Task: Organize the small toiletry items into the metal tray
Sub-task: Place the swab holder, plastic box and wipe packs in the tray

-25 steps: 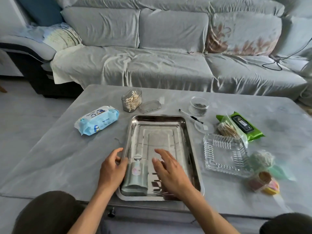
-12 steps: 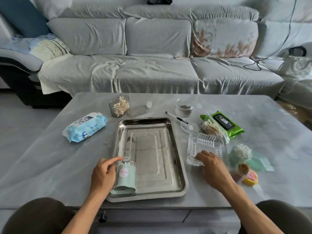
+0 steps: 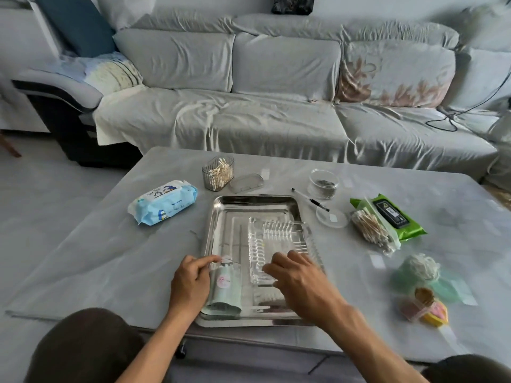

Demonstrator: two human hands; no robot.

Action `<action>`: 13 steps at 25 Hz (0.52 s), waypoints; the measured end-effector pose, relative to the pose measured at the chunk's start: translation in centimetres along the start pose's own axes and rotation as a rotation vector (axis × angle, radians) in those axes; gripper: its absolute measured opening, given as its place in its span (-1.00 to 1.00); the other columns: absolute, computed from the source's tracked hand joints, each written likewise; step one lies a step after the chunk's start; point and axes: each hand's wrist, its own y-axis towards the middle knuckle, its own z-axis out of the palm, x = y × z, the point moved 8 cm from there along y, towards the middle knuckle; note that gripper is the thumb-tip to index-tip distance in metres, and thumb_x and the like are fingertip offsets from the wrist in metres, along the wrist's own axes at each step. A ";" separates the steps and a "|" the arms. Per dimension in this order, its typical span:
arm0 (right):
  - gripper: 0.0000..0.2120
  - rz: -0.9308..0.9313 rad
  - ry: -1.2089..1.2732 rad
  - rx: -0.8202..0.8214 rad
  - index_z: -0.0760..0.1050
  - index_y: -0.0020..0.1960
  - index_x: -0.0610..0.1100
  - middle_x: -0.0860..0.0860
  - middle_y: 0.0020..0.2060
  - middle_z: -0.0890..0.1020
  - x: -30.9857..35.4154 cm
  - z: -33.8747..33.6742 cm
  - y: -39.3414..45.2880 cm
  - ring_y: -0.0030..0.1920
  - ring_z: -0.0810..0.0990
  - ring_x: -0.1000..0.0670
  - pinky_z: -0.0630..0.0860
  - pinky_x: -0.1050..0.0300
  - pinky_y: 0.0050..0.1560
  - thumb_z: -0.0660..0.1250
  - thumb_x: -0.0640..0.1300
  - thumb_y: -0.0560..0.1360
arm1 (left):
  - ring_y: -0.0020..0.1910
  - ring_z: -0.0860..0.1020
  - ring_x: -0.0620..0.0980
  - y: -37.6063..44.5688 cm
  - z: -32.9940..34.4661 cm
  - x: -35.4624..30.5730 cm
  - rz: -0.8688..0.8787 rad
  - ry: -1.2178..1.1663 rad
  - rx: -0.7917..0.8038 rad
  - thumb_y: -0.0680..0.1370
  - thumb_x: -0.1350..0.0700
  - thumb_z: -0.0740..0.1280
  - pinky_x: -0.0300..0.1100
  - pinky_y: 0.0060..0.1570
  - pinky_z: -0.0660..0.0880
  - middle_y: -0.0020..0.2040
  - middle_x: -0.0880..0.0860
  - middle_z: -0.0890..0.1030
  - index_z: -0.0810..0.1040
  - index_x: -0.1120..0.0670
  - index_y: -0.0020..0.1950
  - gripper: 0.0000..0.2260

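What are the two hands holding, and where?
Left hand grips the tube's left side; right hand holds the clear dish's near edge.

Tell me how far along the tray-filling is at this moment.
Early stage. Lying in the metal tray: the pale green tube, with the left hand against its side. In hand: the right hand is placing the clear ribbed dish in the tray. Left on the table: cotton swab jar, bagged swabs, blue wipes, green wipes, pen.
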 end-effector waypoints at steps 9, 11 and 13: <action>-0.75 0.027 0.129 0.193 0.54 0.22 0.10 0.09 0.15 0.59 0.4 4.2 -0.2 0.03 0.51 -0.08 0.47 0.00 0.06 0.28 -0.09 0.57 | -0.23 0.52 0.02 0.0 -0.3 0.3 -0.001 -0.035 -0.048 0.58 0.30 0.24 -0.19 -0.22 0.37 -0.18 0.03 0.48 0.71 -0.06 0.04 -0.67; -0.74 0.035 0.202 0.200 0.54 0.24 0.09 0.10 0.18 0.58 1.1 3.9 -0.7 0.06 0.50 -0.08 0.45 0.00 0.09 0.23 -0.07 0.59 | -0.23 0.53 0.03 0.0 -0.1 0.4 0.003 -0.035 -0.047 0.57 0.32 0.25 -0.21 -0.24 0.37 -0.18 0.04 0.50 0.72 -0.04 0.03 -0.67; -0.74 0.034 0.235 0.207 0.54 0.24 0.08 0.11 0.17 0.57 1.5 3.9 -1.6 0.03 0.49 -0.06 0.43 0.05 0.09 0.20 -0.06 0.60 | -0.23 0.55 0.04 0.2 0.0 0.3 0.024 -0.049 -0.035 0.56 0.34 0.25 -0.24 -0.24 0.38 -0.16 0.06 0.53 0.72 -0.01 0.02 -0.67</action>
